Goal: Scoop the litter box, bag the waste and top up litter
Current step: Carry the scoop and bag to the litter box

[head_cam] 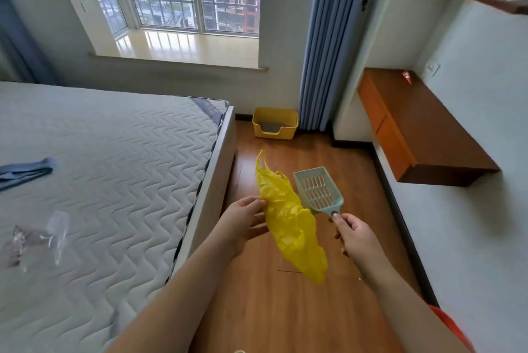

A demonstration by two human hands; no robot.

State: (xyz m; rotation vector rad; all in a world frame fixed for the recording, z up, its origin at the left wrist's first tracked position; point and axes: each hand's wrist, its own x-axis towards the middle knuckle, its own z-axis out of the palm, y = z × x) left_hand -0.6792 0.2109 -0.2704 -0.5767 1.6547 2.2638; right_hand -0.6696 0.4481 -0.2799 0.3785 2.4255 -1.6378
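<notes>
Carrying kit toward box (275,123), which sits on floor (285,309) by curtain (320,38), well ahead. Left hand (243,221) pinches bag (288,224) at its side; right hand (354,235) grips scoop (318,191) by handle. Judgement: crouch close, shake bag mouth open before scooping, keep scoop level.

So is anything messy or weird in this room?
A little. The mattress is bare, with crumpled clear plastic wrap and a blue cloth strap lying loose on it. No litter shows spilled on the floor around the yellow litter box.
</notes>
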